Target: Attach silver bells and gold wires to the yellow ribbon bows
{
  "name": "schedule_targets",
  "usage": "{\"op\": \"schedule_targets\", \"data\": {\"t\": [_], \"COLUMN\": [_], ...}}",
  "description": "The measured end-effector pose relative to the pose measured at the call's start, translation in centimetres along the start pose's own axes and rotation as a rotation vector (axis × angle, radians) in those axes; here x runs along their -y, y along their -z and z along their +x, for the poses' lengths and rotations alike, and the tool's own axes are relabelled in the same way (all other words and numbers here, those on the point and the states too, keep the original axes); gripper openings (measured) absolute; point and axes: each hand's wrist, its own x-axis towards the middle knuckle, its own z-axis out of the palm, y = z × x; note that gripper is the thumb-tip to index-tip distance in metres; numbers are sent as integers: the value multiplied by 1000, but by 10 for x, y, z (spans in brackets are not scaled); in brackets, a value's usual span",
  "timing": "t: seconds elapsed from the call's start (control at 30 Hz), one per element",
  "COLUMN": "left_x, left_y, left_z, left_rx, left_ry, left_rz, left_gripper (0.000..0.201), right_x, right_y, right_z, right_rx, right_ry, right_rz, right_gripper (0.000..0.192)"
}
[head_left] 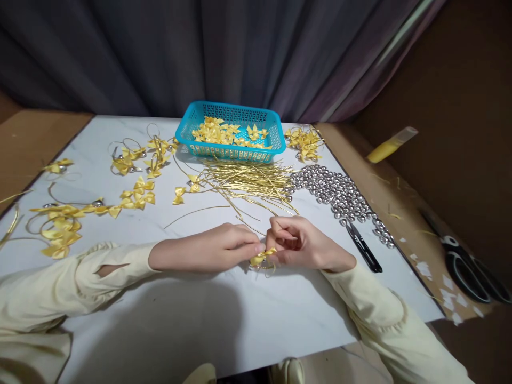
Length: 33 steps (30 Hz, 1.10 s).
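Observation:
Between my two hands, low over the white board, is a yellow ribbon bow (262, 257) with a loop of gold cord at its underside. My left hand (228, 246) pinches the bow from the left with thumb and forefinger. From the other side, my right hand (294, 242) grips its right edge, the other fingers curled. Just beyond the hands lies a heap of gold cords (252, 181), some loose ends reaching close to my fingers. Silver bells or beads (340, 192) spread in a pile to the right. Small black thread snips (363, 248) rest beside that pile.
A blue plastic basket (232, 152) with yellow bows stands at the back. Bows with cords and silver pieces (60, 229) lie along the left, more (304, 143) at back right. Black-handled scissors (466, 266), paper scraps (448, 298) and a yellow tube (392, 145) are off the board's right side.

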Motion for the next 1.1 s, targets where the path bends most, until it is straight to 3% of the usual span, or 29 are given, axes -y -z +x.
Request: {"op": "schedule_targets", "data": {"t": [0.77,0.93,1.1], "left_x": [-4,-2,1], "left_y": [7,8,10], "left_z": [-3,-3,-3], "left_rx": [-22,-17,19], "left_ry": [-107,-114,-94], "left_rz": [123,111,135], "left_gripper": [29,25,24], "right_x": [9,15,25], "right_y": [5,14,26], "right_z": [-2,-10,-23], "right_rx": [-37,-189,-405], "right_ry": [-14,24,146], "right_rz": [61,-3,63], "right_gripper": [44,37,45]}}
